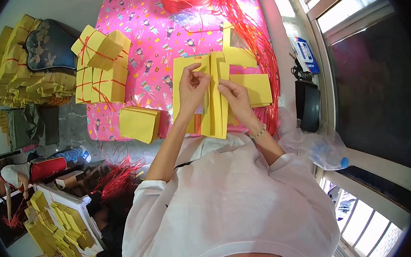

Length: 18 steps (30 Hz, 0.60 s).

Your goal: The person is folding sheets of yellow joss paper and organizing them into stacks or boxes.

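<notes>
Yellow paper bundles (15,71) bank up at the far left beside a dark flowered cushion (48,46); below them, a co-worker (18,174) in a white top bends near a white table (90,215) carrying more yellow stacks. Next comes a heap of red strips (118,181) on the floor, then, on the pink patterned tablecloth (159,35), a pile of bundles bound with red strip (108,85). An unbound yellow stack (137,124) sits near the cloth's front edge; a careless forearm could well nudge it off. In the middle, the folded yellow sheets (218,113) lie right in front of the person, under both hands. The left hand (194,85) is over them with its fingers curled in towards the thumb; I cannot tell whether anything thin is pinched there. The right hand (235,96) has thumb and forefinger close together at the sheets' right edge, though whether paper is caught between them is unclear. If those fingertips slip or press unevenly, the layers may spring apart or crease askew. Further right, a smaller yellow stack (255,88) sits just beside the right hand, and long red strands (264,51) trail down the cloth's edge; a snagging wrist could probably drag them across the sheets.
</notes>
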Each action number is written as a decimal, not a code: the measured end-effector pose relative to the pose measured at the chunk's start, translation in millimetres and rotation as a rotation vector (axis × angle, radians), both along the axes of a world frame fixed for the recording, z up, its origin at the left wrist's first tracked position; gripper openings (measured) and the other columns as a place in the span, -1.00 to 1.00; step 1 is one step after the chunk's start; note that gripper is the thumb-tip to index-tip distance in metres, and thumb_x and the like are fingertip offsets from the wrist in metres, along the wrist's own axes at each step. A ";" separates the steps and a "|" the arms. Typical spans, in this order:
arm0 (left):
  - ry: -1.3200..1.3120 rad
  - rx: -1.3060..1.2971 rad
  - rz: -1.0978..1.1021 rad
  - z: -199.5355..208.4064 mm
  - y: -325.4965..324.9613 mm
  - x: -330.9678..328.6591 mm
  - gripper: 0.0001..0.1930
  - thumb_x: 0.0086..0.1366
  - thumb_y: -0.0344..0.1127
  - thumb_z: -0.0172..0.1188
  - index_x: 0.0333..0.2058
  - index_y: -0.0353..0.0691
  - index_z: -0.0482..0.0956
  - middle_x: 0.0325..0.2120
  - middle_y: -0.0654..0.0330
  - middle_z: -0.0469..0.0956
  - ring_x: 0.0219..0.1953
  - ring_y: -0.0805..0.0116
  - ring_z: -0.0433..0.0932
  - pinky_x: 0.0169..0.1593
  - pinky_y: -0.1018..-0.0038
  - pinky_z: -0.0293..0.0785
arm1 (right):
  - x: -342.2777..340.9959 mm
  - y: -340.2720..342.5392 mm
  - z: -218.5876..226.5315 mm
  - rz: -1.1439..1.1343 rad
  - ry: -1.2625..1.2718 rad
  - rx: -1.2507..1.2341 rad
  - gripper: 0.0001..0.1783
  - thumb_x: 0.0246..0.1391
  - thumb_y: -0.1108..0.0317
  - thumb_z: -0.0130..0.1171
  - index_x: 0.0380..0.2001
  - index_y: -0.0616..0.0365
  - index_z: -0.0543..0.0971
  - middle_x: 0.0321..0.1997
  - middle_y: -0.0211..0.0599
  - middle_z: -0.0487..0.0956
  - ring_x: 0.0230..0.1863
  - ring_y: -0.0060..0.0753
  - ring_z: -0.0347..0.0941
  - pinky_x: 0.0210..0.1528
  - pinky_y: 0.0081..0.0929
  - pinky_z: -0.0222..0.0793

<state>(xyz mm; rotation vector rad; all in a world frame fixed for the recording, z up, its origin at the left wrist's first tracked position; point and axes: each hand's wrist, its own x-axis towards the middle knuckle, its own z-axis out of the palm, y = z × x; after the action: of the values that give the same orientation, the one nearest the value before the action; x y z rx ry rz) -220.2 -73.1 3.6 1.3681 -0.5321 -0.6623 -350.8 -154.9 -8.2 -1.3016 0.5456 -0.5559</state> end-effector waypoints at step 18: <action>-0.581 0.448 -0.046 43.5 12.7 -7.2 -0.82 0.17 -0.29 0.10 -0.47 -0.28 0.40 -0.63 0.04 0.47 -0.60 0.08 0.48 -0.49 0.27 0.38 | -1.0 7.0 27.2 -0.066 0.183 -0.403 -0.73 0.04 0.52 0.13 -0.14 0.21 0.58 -0.34 -0.37 0.57 -0.53 -0.71 0.32 -0.52 -0.73 0.21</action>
<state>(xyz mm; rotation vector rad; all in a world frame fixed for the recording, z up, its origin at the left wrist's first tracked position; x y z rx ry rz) -227.4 -60.3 47.1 1.9934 -0.9146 -0.4240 -351.8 -147.9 19.0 -1.7339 0.6501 -0.6259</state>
